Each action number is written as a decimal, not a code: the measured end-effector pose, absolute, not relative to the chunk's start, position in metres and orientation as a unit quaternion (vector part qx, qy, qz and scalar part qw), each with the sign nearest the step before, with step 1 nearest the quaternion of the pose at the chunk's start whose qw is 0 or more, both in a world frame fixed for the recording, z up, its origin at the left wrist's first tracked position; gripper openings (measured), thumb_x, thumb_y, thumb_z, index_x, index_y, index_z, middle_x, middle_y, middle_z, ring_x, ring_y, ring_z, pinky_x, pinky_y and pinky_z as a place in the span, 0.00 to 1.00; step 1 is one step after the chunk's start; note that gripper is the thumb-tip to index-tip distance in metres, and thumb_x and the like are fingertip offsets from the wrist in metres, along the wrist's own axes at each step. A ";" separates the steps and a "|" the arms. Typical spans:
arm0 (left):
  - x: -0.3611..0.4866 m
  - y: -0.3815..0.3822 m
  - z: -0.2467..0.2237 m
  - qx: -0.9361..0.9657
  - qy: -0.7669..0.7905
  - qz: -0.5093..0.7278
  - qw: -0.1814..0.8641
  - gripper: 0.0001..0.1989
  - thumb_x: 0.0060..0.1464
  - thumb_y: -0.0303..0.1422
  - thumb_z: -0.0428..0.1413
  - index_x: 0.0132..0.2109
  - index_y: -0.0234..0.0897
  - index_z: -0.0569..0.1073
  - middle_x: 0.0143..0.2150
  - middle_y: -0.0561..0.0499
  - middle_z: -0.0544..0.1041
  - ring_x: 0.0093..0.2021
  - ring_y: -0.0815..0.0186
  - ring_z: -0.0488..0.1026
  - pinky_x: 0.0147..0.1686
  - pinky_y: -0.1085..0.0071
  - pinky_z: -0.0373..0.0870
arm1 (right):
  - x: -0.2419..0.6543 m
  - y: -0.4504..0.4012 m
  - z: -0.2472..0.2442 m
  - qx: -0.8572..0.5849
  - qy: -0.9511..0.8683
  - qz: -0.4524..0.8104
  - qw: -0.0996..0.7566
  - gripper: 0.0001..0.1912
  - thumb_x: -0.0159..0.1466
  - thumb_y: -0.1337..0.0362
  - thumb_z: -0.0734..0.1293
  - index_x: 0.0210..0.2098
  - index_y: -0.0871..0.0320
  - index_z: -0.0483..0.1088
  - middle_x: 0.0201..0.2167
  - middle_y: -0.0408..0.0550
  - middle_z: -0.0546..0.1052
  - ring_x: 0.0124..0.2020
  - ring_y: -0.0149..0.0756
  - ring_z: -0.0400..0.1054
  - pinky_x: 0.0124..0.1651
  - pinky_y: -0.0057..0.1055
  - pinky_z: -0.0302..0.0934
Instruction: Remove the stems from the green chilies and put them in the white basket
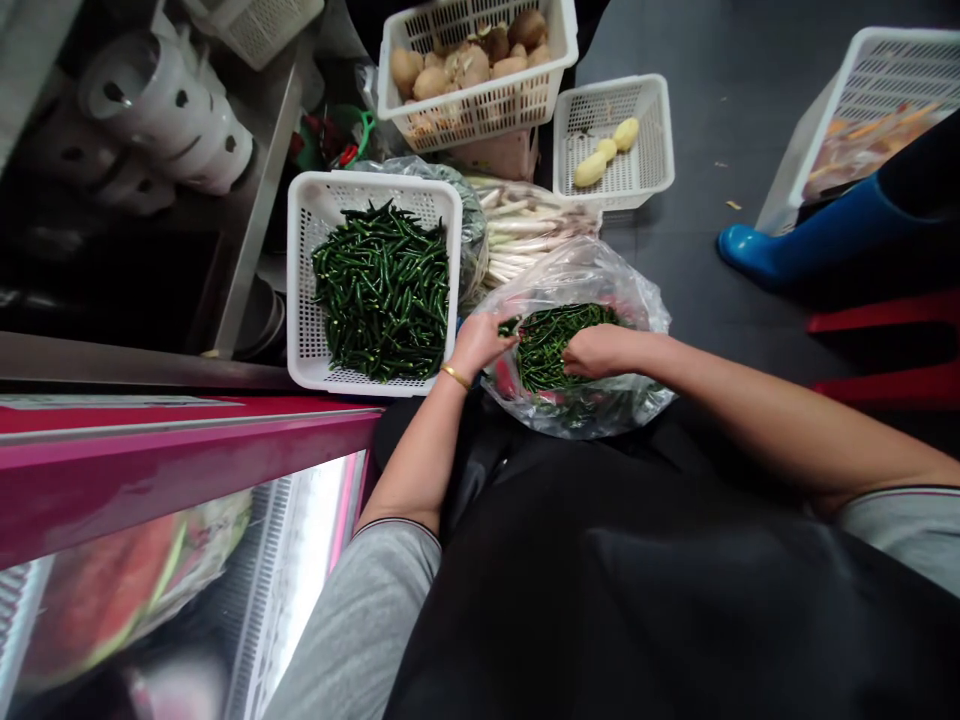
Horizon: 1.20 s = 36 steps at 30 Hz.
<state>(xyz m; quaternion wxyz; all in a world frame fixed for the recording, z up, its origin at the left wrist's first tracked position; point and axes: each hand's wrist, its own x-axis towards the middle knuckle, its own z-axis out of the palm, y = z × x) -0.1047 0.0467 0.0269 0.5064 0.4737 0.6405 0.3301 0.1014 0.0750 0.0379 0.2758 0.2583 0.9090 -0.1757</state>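
Head view: green chillies (559, 345) sit in the clear plastic bag (637, 290) on the lap. Left hand (480, 340) pinches one at the bag's rim; right hand (600, 350) rests curled on the pile, grip unclear. Risk: the limp bag slumps and chillies miss the white basket (304, 290) just left.

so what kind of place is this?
Most likely a commercial kitchen's prep area, with work done on the floor. Both hands, left hand and right hand, are in a plastic bag of green chillies; white baskets hold more chillies and potatoes. Stainless steel shelving stands alongside.
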 end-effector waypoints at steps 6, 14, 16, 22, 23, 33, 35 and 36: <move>-0.115 0.033 0.030 0.417 0.606 0.379 0.561 0.16 0.42 0.41 0.67 0.27 0.35 0.71 0.16 0.58 0.62 0.17 0.75 0.55 0.20 0.76 0.52 | 0.074 0.071 -0.009 0.375 0.895 -0.167 0.175 0.18 0.65 0.55 0.62 0.46 0.59 0.75 0.45 0.60 0.77 0.41 0.45 0.73 0.38 0.33 0.62; -0.077 0.044 0.003 0.457 0.555 0.381 0.581 0.11 0.36 0.29 0.67 0.30 0.32 0.76 0.23 0.56 0.71 0.27 0.71 0.66 0.29 0.76 0.61 | 0.101 0.100 0.007 0.437 0.762 -0.476 -0.056 0.13 0.62 0.56 0.64 0.32 0.59 0.74 0.23 0.44 0.75 0.26 0.33 0.68 0.32 0.29 0.59; -0.070 0.052 0.000 0.469 0.555 0.356 0.588 0.08 0.36 0.27 0.66 0.27 0.31 0.75 0.21 0.57 0.68 0.25 0.72 0.63 0.27 0.76 0.59 | 0.106 0.098 0.018 0.441 0.770 -0.453 -0.084 0.13 0.62 0.57 0.63 0.32 0.59 0.74 0.25 0.46 0.75 0.27 0.34 0.68 0.33 0.30 0.59; -0.076 0.051 -0.002 0.414 0.600 0.339 0.595 0.11 0.34 0.26 0.68 0.25 0.33 0.72 0.19 0.56 0.67 0.23 0.72 0.63 0.23 0.76 0.58 | 0.092 0.065 0.004 0.494 0.855 -0.158 0.019 0.20 0.68 0.56 0.57 0.49 0.61 0.73 0.44 0.60 0.76 0.40 0.45 0.71 0.38 0.33 0.59; -0.081 0.049 0.000 0.387 0.603 0.351 0.603 0.11 0.36 0.28 0.68 0.26 0.33 0.72 0.19 0.56 0.67 0.22 0.72 0.62 0.22 0.76 0.58 | 0.087 0.060 -0.003 0.471 0.866 -0.156 0.064 0.21 0.67 0.55 0.58 0.50 0.61 0.73 0.44 0.60 0.75 0.40 0.45 0.71 0.38 0.33 0.59; -0.090 0.044 0.005 0.355 0.564 0.387 0.638 0.11 0.42 0.33 0.65 0.34 0.34 0.77 0.24 0.53 0.73 0.19 0.74 0.61 0.17 0.76 0.54 | 0.115 0.106 -0.002 0.500 0.768 -0.399 -0.039 0.10 0.60 0.58 0.66 0.32 0.59 0.74 0.30 0.48 0.78 0.31 0.37 0.72 0.33 0.30 0.61; -0.083 0.045 0.001 0.370 0.558 0.375 0.641 0.12 0.41 0.33 0.66 0.35 0.34 0.77 0.23 0.54 0.72 0.18 0.75 0.60 0.17 0.76 0.53 | 0.128 0.112 0.008 0.496 0.699 -0.506 -0.102 0.14 0.57 0.53 0.69 0.29 0.59 0.72 0.26 0.47 0.76 0.26 0.33 0.69 0.29 0.28 0.61; -0.079 0.045 0.000 0.379 0.552 0.365 0.646 0.12 0.41 0.33 0.66 0.35 0.34 0.77 0.23 0.54 0.72 0.18 0.75 0.59 0.17 0.76 0.53 | 0.131 0.111 0.012 0.488 0.670 -0.544 -0.131 0.16 0.56 0.51 0.70 0.28 0.59 0.71 0.25 0.47 0.76 0.24 0.31 0.68 0.27 0.28 0.61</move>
